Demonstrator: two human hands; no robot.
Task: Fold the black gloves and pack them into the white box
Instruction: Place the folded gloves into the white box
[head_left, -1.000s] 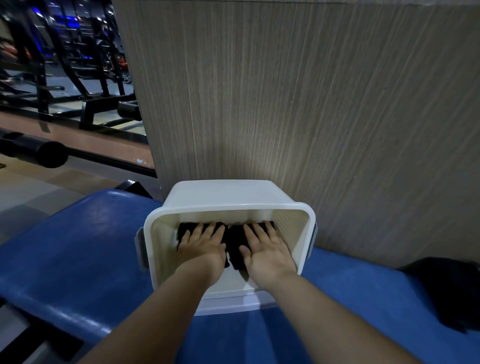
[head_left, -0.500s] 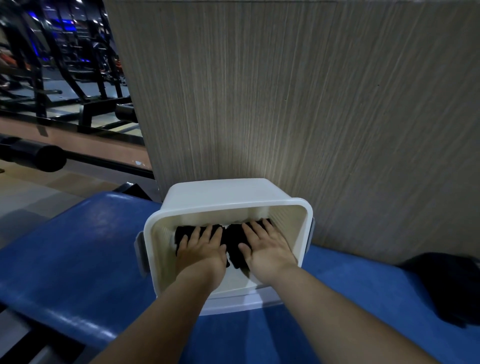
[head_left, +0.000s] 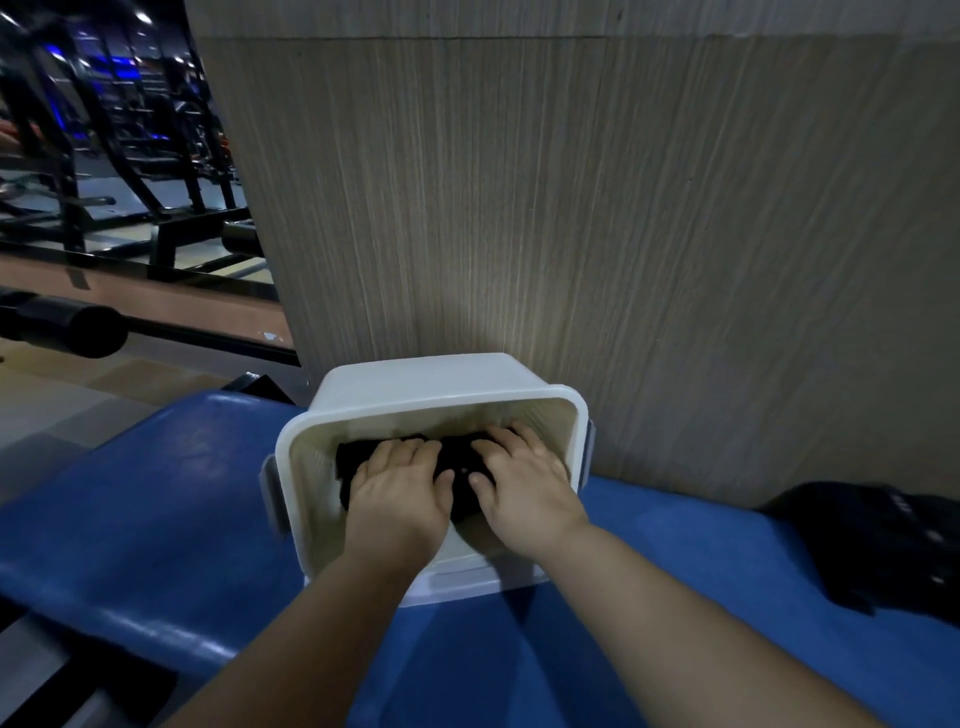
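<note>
Two bare forearms are seen entering from the lower edge over a blue padded bench top (head_left: 130, 519), whose rounded front edge falls away at lower left. Blue padding is left uncovered in front of and to the left of a white plastic box with rounded corners (head_left: 415, 384); a shorter stretch is left on the right, bounded by a black fabric bag (head_left: 883, 545).

The box is stood on the bench with its mouth open towards the viewer, and a grey side latch (head_left: 270, 493) is carried on its left wall. The folded black fabric gloves (head_left: 457, 457) are lain on the floor of the box. Their long axis is run from side to side, parallel to the far wall; which way their fingers point cannot be told.

The left hand (head_left: 397, 486) is laid palm down on the left part of the gloves, fingers extended and close together. The right hand (head_left: 524, 486) is laid likewise on the right part, fingers slightly spread; nothing is gripped by either. A pale strip of floor is left between the gloves and the left wall, whereas the right hand is set close to the right wall.

Just behind the box a beige wood-grain wall panel (head_left: 571, 208) is raised; contact cannot be judged. Far left, a black padded roller bar (head_left: 67, 325) and black gym machine frames (head_left: 104, 156) are seen.
</note>
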